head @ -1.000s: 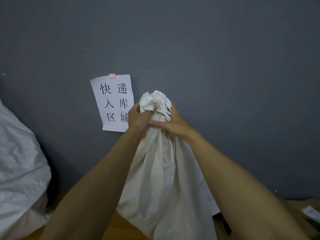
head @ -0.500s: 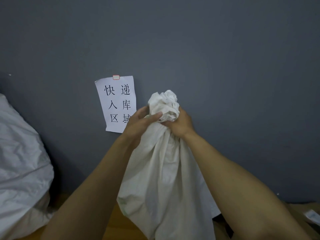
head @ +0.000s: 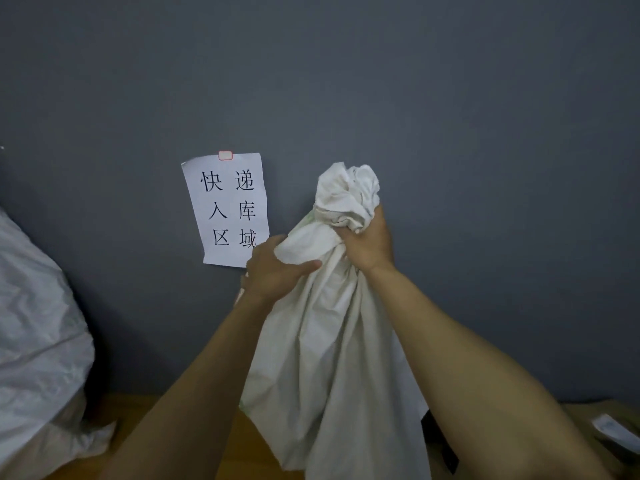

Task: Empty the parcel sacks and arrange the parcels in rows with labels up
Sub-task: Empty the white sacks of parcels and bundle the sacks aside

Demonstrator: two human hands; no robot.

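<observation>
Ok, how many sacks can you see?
2. The middle sack is held up, its bunched neck gripped by the left hand and right hand. The other sack lies slumped at the left edge, partly cropped. More may be out of frame.

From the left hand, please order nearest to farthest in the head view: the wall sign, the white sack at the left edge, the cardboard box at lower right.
1. The wall sign, just up-left of the left hand, which grips the held sack.
2. The white sack, at the left edge.
3. The cardboard box, at the lower right corner.
</observation>
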